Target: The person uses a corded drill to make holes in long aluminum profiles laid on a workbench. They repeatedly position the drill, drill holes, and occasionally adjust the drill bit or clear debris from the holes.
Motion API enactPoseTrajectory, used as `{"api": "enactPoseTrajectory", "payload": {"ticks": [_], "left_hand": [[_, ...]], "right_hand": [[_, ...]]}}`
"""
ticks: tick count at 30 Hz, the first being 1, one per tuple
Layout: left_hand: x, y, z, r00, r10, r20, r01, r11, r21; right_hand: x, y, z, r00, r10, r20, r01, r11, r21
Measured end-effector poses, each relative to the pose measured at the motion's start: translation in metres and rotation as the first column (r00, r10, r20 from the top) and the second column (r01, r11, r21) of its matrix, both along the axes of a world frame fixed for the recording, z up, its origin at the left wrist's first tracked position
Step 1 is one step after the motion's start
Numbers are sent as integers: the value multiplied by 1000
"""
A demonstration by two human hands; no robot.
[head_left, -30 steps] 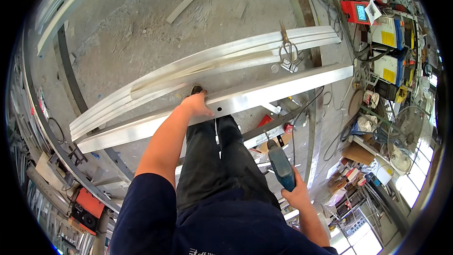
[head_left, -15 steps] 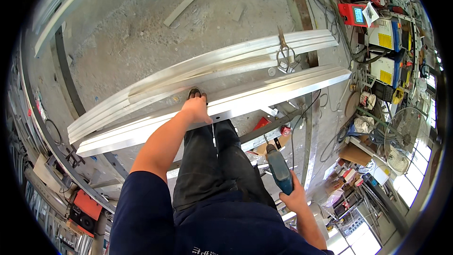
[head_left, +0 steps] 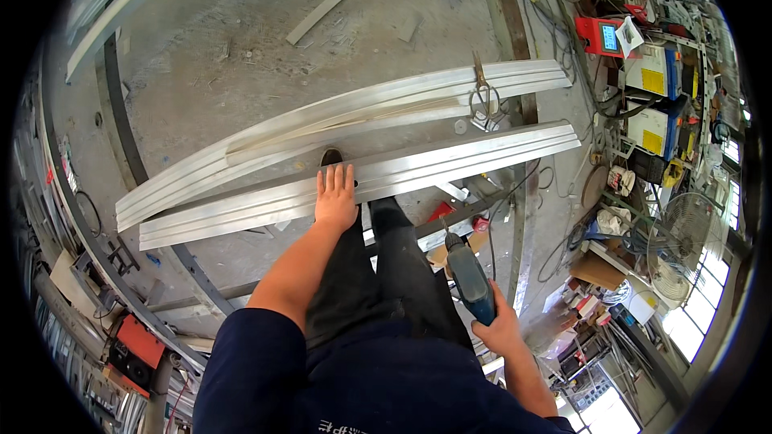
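Note:
A long silvery metal profile [head_left: 450, 162] with ridges along its length lies across in front of me. My left hand [head_left: 335, 197] rests flat on its middle, fingers stretched out and pointing away from me. My right hand [head_left: 500, 325] is wrapped round the handle of a dark teal power drill [head_left: 473, 280]. The drill's bit points away from me, on the near side of the profile and apart from it. Just beyond lies a second metal profile [head_left: 281, 127], and scissors [head_left: 482, 92] lie at its right part.
Dark steel beams [head_left: 121, 120] run beneath the profiles at left and right. Offcuts [head_left: 318, 14] are scattered on the concrete floor. A red box with a screen [head_left: 601, 37], cables and a fan [head_left: 679, 237] stand at the right. A red machine [head_left: 133, 354] sits at the lower left.
The near profile has turned over, so its ridged side now faces me. My left hand has gone from gripping its edge to lying flat on it. The drill has shifted slightly left.

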State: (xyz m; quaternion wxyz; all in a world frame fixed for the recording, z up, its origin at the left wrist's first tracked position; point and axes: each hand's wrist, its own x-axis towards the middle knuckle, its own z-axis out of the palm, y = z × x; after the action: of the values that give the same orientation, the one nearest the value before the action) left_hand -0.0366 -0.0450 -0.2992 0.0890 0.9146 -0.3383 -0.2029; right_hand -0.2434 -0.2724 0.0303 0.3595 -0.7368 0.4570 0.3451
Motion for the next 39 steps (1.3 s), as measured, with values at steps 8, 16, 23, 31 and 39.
{"api": "enactPoseTrajectory", "payload": {"ticks": [8,16,23,31,39], "left_hand": [[-23,76,113,702,295,-649,1,910,415],[-110,95,218,399,404,-823,-264,910,319],[-75,59,356,677,458,-576,-211,871,444],[-33,-32,316,315,686,-656,-933,350,-81],[-62,-81,180,-740,-77,-668,-672,42,739]], "right_hand": [[34,-44,-9,972,204,120,-217,970,108],[61,-95,-40,887,362,288,-410,902,131],[86,-126,-37,865,423,270,-476,862,175],[101,-111,-28,768,582,268,-635,749,190],[110,-61,-24,562,772,297,-824,552,125]]}}
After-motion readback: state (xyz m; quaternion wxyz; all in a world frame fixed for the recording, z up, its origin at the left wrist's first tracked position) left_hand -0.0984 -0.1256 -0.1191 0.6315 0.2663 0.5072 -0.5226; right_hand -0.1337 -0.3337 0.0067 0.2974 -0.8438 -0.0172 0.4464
